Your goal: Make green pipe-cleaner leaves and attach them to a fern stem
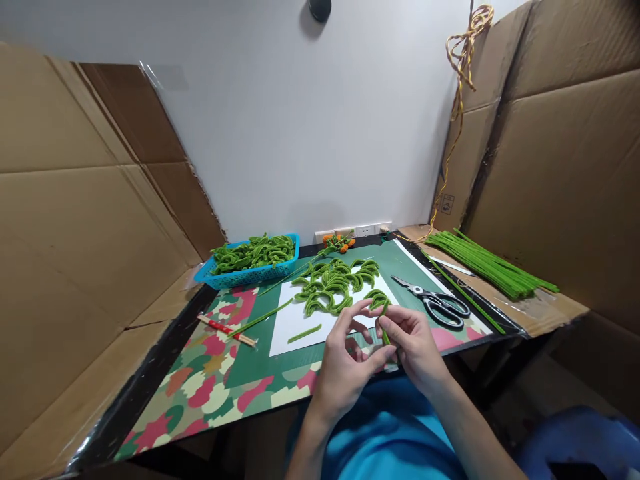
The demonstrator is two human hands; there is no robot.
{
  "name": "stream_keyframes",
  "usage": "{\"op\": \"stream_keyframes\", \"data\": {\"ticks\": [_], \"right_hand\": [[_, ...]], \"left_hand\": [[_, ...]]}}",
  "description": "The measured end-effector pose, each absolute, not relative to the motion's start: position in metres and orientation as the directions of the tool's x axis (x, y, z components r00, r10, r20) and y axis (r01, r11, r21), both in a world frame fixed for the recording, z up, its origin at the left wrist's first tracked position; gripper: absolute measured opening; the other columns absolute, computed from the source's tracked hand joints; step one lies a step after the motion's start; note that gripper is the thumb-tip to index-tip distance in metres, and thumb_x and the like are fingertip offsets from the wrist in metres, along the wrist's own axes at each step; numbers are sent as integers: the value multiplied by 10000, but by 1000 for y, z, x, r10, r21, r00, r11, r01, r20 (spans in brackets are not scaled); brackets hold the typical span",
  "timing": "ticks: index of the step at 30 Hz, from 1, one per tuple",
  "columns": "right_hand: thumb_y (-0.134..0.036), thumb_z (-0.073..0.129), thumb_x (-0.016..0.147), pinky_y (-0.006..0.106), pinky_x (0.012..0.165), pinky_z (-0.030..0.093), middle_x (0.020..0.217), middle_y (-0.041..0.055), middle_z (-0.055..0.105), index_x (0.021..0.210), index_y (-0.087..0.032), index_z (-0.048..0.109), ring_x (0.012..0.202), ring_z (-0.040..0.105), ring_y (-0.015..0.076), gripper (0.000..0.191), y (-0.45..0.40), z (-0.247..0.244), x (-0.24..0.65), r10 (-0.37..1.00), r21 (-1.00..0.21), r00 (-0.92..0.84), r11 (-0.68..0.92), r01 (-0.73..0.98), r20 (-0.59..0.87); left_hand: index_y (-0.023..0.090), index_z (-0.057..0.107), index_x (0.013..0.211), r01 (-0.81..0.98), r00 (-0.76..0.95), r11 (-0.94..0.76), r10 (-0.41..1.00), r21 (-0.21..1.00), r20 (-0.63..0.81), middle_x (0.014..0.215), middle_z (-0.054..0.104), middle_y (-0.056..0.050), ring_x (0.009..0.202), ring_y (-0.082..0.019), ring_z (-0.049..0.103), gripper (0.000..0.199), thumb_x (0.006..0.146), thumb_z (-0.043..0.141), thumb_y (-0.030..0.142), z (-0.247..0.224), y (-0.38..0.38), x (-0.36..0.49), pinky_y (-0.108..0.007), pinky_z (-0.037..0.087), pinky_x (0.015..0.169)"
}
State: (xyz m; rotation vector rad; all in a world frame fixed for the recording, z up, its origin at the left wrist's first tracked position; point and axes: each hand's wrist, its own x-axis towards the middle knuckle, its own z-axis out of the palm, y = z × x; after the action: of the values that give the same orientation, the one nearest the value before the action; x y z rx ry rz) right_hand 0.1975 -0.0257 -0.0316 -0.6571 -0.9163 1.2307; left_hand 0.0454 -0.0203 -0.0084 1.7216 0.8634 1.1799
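Note:
Near the table's front edge, my right hand (411, 339) pinches a short green fuzzy stem (385, 323) between thumb and fingers. My left hand (349, 347) is curved around the stem's other side, its thumb and fingertips touching the piece at its lower and upper ends. Just behind my hands, several curled green pieces (330, 283) lie in a heap on a white sheet (284, 333). One short straight green piece (305, 334) rests on the sheet left of my hands. Black-handled scissors (440, 305) lie partly open to the right.
A blue basket (246, 276) full of green pieces stands at the back left. Wrapped chopsticks (227, 330) lie at the left. Orange-and-green flowers (340, 243) are at the back. A bundle of long green stems (493, 263) lies at the right. Cardboard walls (565, 147) flank the table.

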Motion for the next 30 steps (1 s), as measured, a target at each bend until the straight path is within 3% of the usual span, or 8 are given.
{"op": "stream_keyframes", "data": {"ticks": [8, 14, 18, 25, 30], "right_hand": [[-447, 899, 820, 180, 363, 301, 608, -24, 602, 943, -161, 838, 429, 402, 58, 318, -28, -28, 205, 973, -862, -149, 78, -500, 174], [-429, 876, 843, 185, 390, 348, 558, -40, 546, 809, -147, 807, 436, 419, 63, 292, -29, -30, 199, 974, -883, -94, 143, -447, 205], [-432, 859, 861, 180, 374, 349, 525, -38, 558, 890, -158, 843, 440, 423, 76, 276, -29, -34, 197, 973, -887, -105, 142, -440, 208], [-441, 833, 906, 215, 427, 486, 616, 1, 698, 1030, -176, 832, 426, 565, 100, 293, -29, -35, 196, 959, -869, -65, 220, -444, 276], [-390, 869, 881, 268, 539, 620, 960, 75, 790, 1160, -222, 786, 699, 734, 188, 336, -36, -30, 193, 931, -867, 54, 357, -346, 362]], "left_hand": [[352, 670, 1432, 77, 393, -460, 829, 885, 397, 1441, 588, -82, 1068, -232, 639, 595, 875, 878, 320, -9, -24, 43, -263, 597, 745], [273, 742, 1265, 20, 327, -500, 821, 866, 467, 1288, 663, -85, 1132, -246, 641, 319, 960, 798, 346, -8, -21, 42, -314, 544, 943], [205, 743, 1027, -24, 264, -495, 835, 868, 484, 1078, 705, -69, 984, -220, 664, 187, 957, 803, 368, -8, -16, 43, -281, 512, 831], [204, 778, 1067, -73, 211, -471, 854, 879, 475, 1058, 728, -64, 904, -197, 667, 220, 931, 835, 366, -11, -13, 42, -270, 512, 783], [194, 788, 1039, -124, 128, -425, 889, 897, 439, 1003, 739, -62, 850, -188, 664, 287, 875, 885, 408, -12, -11, 41, -259, 542, 769]]}}
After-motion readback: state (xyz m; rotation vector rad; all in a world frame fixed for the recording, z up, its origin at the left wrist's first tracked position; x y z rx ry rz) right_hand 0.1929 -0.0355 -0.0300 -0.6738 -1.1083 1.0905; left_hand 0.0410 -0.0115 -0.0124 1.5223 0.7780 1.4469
